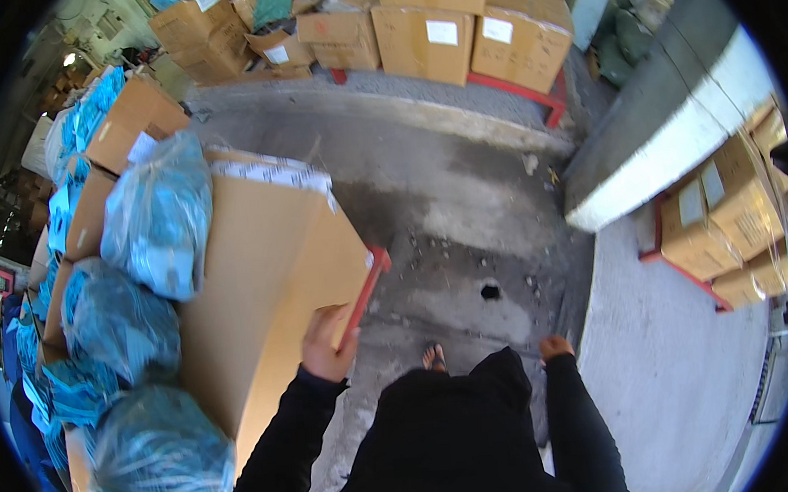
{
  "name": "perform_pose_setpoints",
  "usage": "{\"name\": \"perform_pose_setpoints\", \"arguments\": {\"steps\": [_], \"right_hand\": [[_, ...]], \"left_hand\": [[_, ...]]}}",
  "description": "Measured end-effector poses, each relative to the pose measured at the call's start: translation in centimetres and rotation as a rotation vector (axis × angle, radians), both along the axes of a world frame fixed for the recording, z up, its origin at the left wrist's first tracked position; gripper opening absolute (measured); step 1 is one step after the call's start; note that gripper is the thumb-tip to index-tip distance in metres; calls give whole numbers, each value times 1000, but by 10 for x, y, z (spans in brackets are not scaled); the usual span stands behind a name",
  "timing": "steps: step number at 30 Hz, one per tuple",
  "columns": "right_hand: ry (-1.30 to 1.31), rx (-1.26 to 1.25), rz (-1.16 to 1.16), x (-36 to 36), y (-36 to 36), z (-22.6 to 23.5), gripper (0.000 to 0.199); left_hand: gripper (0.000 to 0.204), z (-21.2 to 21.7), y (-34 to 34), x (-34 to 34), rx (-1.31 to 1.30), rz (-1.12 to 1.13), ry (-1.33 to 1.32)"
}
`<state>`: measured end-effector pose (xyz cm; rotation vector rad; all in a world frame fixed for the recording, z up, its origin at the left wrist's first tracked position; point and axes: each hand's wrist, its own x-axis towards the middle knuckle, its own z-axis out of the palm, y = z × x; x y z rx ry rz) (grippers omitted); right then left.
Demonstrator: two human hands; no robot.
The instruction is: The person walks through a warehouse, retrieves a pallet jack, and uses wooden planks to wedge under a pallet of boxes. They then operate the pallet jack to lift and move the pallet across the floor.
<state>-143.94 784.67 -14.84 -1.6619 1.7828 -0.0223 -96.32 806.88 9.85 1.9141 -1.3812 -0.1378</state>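
My left hand (pixel 326 347) is at the side of a large cardboard box (pixel 263 245), its thumb apart from the fingers. Fingers lie by the box's lower edge; whether they press on it I cannot tell, and nothing shows in their grasp. A red frame (pixel 378 260) peeks out from under the box. On the box's left part sit clear plastic bags (pixel 162 215) filled with blue material. Down at my right side, away from any object, my right hand (pixel 556 347) is curled closed with nothing visible in it.
Open cartons of blue pieces (pixel 76 202) line the far left. Taped cartons (pixel 422 41) stand on a raised ledge ahead, some on a red pallet (pixel 553 110). At right are a concrete pillar (pixel 667 130) and more cartons (pixel 725 208). A dark hole (pixel 490 291) and rubble mark the floor.
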Motion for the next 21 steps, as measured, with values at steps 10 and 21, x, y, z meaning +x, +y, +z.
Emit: {"name": "perform_pose_setpoints", "arguments": {"steps": [10, 21], "right_hand": [[284, 736, 31, 2, -299, -168, 38], [-429, 162, 554, 663, -730, 64, 19]], "left_hand": [[46, 18, -158, 238, 335, 887, -266], [108, -5, -257, 304, 1197, 1161, 322]]}}
